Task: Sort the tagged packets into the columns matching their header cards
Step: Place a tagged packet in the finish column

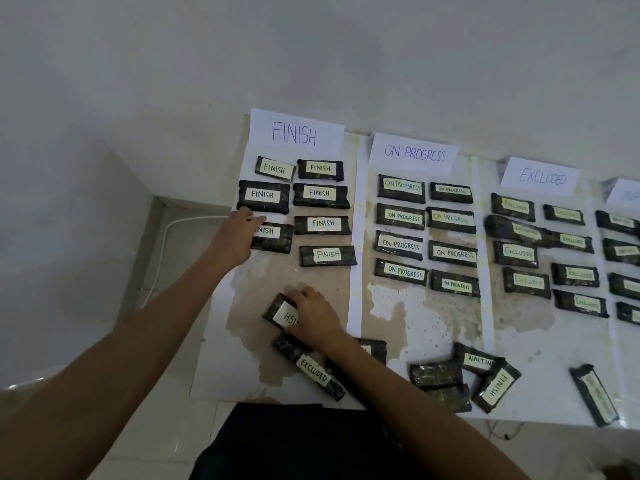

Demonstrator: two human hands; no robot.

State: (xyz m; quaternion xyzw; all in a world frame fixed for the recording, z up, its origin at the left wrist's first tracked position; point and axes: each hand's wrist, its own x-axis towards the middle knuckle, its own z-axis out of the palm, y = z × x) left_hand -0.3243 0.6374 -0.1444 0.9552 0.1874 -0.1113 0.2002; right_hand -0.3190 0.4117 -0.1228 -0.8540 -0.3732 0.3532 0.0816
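Dark packets with white tags lie in columns under header cards FINISH (296, 132), ON PROGRESS (414, 154) and EXCLUDED (542, 177). My left hand (237, 237) rests on the left end of a FINISH packet (275, 237) in the third row of the FINISH column, fingers laid over its tag. My right hand (313, 315) grips another FINISH packet (280, 311), turned upside down, lower in the same column. An EXCLUDED packet (311, 372) lies just below it, partly under my right forearm.
Loose packets lie near the front edge: a WAITING packet (479, 358), a FINISH packet (498, 388), an untagged-side packet (436, 374) and a long one (594, 394) at right. A fourth column (620, 251) runs off the right. The paper sheet (249, 358) is stained. A wall rises behind.
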